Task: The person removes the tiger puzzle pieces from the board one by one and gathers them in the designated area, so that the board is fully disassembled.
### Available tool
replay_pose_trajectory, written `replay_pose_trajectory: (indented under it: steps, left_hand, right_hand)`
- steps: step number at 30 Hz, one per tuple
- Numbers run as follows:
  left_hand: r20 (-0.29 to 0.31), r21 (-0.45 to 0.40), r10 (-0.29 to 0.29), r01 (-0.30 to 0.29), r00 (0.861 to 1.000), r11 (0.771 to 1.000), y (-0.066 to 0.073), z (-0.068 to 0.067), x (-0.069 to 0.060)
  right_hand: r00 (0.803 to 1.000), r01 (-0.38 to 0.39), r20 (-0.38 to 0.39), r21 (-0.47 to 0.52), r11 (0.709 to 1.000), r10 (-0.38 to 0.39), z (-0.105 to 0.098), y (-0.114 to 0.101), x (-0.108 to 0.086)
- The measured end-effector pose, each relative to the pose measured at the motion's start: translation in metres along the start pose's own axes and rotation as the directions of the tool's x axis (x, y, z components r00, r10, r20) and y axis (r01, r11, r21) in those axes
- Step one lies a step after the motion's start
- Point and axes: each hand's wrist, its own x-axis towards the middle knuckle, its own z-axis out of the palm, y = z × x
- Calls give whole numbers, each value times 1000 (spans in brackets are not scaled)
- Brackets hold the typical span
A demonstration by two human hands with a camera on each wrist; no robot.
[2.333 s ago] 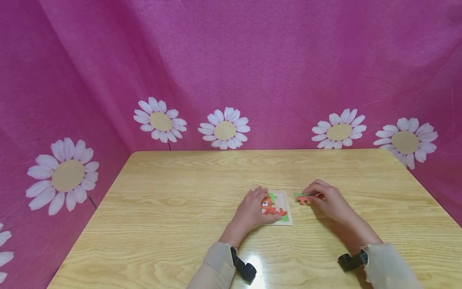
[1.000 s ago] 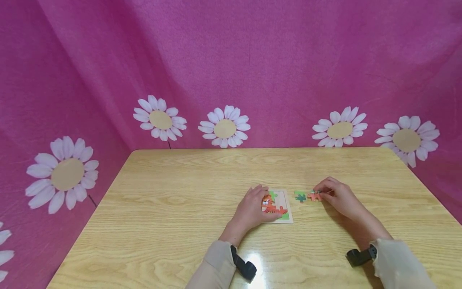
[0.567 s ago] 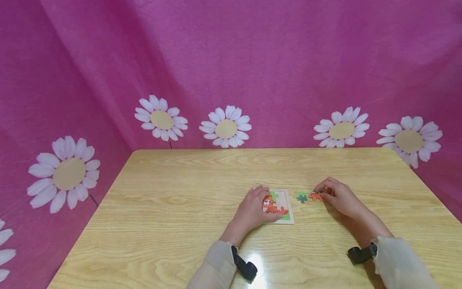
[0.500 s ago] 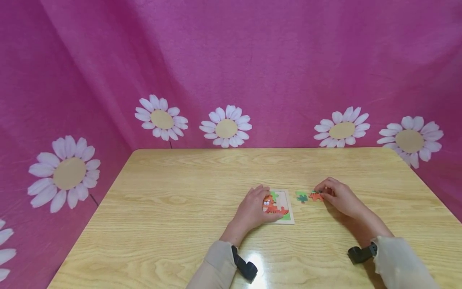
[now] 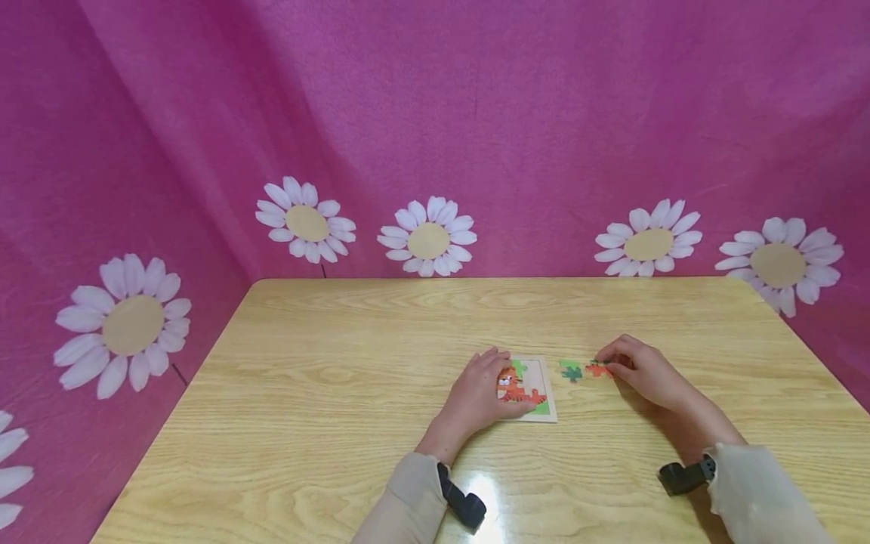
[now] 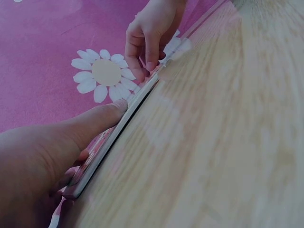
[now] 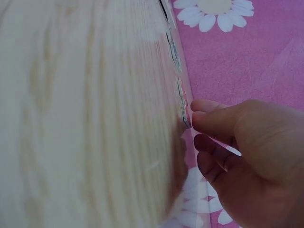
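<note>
A square wooden puzzle board (image 5: 552, 408) lies on the table, with orange tiger pieces and green pieces in its left and lower parts. Over its left side my left hand (image 5: 473, 397) is curved, thumb along the lower edge and fingers at the upper edge. To the right of the board lies a green puzzle piece (image 5: 572, 371). Beside it is an orange-red piece (image 5: 597, 369), which my right hand (image 5: 642, 372) pinches at its right end. In the right wrist view, thumb and fingers of my right hand (image 7: 251, 147) meet at the piece's edge.
The light wood table (image 5: 326, 378) has its far edge against a pink curtain (image 5: 510, 136) printed with white daisies. A black wrist camera (image 5: 465, 508) is strapped to the left wrist, another (image 5: 683, 477) to the right.
My right hand has moved right with the orange-red piece, which earlier overlapped the green one; the two now lie side by side. My left hand has stayed on the board.
</note>
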Motion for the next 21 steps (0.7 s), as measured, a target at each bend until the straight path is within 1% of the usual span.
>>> replay_pose_trajectory:
  steps: [5,8,11,16,21]
  left_hand:
    - [0,2,2,-2,1000,1000,0,0,-1]
    - [4,-4,-4,4,1000,1000,0,0,-1]
    - [15,-15,-8,8,1000,1000,1,-1,-1]
    - [41,-40,-2,3,999,999,0,-4,-1]
    - [88,-85,-8,15,996,996,-4,-9,-2]
  right_hand:
    - [1000,6,-20,25,1000,-5,1,-4,0]
    - [999,33,-29,51,998,-32,4,-11,0]
    - [997,68,-38,74,995,-66,9,-19,-1]
    - [993,116,-15,109,987,-115,17,-37,-2]
    - [979,202,-10,162,966,-203,26,-51,-1]
